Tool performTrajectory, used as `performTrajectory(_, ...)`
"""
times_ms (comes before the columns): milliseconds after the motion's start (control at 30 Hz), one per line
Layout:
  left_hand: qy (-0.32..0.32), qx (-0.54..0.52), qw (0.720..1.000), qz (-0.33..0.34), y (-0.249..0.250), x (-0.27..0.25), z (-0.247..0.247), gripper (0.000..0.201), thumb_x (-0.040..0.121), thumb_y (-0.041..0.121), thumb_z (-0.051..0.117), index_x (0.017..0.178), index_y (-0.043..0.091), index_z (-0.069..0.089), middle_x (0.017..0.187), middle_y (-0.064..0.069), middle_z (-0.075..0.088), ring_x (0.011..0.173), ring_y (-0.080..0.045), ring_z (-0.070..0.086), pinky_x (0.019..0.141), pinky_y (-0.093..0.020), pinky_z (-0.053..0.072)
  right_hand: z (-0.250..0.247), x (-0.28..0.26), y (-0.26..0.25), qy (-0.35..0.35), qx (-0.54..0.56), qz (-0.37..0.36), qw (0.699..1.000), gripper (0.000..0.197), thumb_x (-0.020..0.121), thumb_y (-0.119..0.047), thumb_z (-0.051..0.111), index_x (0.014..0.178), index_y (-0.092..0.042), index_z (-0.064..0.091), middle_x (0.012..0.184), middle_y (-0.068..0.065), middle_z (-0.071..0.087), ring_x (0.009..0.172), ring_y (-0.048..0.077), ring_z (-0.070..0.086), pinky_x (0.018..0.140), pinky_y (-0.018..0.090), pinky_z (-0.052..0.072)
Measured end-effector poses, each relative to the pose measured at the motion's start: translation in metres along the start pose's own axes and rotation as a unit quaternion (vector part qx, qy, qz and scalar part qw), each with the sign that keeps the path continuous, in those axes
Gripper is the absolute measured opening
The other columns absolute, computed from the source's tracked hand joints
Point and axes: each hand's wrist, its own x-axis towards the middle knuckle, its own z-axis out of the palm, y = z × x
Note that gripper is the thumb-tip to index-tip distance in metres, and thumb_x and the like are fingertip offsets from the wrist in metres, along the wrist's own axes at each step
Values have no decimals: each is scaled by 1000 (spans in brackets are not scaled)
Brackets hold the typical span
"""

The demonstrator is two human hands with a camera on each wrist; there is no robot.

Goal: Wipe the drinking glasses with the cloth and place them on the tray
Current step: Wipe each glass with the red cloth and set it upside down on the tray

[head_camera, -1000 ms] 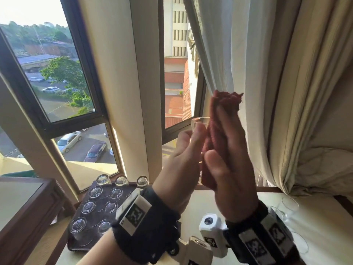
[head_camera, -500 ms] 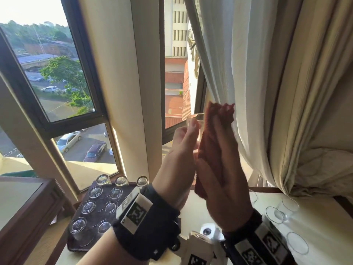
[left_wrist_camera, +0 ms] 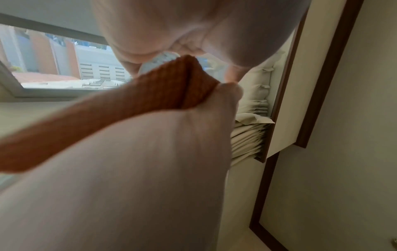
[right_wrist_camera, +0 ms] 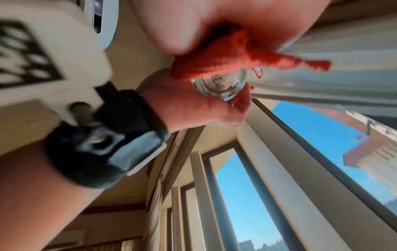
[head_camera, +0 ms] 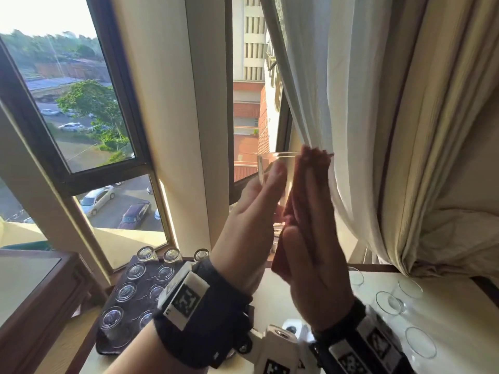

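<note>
I hold a clear drinking glass [head_camera: 266,168] up in front of the window. My left hand [head_camera: 256,211] grips it from the left, fingers wrapped round its far side. My right hand [head_camera: 316,265] presses a red cloth [head_camera: 314,159] flat against the glass's right side, fingers straight and thumb pinching the cloth. The right wrist view shows the glass base [right_wrist_camera: 219,88] under the cloth [right_wrist_camera: 206,64]. The dark tray [head_camera: 108,344] lies low on the left with several upturned glasses on it.
Three upright glasses [head_camera: 388,303] stand on the cream table [head_camera: 459,306] at the right. A pale curtain [head_camera: 405,130] hangs close behind my right hand. Dark wooden furniture [head_camera: 32,292] sits left of the tray. The window frame is just beyond the glass.
My right hand has slid the cloth down along the glass. The glass rim now shows beside the cloth's top edge. Both hands have drifted slightly left.
</note>
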Motion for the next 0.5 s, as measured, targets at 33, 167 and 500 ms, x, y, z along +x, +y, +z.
performTrajectory(33, 8, 8, 1000, 3, 2, 0, -2, 71, 89, 72, 52, 134, 19, 61, 127, -13, 64, 109, -28, 67, 103, -46, 50, 2, -9, 3, 5, 12, 4, 1000, 53, 108, -15, 36, 156, -7, 16, 169, 0, 19, 155, 20, 22, 124, 41, 27)
performTrajectory(167, -10, 10, 1000, 16, -1, -5, -2, 64, 86, 67, 47, 132, 23, 55, 109, -1, 63, 82, -7, 60, 80, -27, 46, -5, 1, 4, 67, 91, 105, 988, 72, 101, -58, 40, 158, -16, 27, 154, -12, 47, 142, 10, 45, 117, 45, 39)
performTrajectory(500, 4, -13, 999, 31, 2, 6, -4, 66, 90, 70, 44, 135, 22, 53, 102, -11, 66, 83, -20, 66, 81, -34, 54, 3, -21, 10, 38, 63, 110, 991, 63, 104, -54, 39, 160, -30, 24, 158, 2, 43, 135, 44, 50, 105, 51, 48)
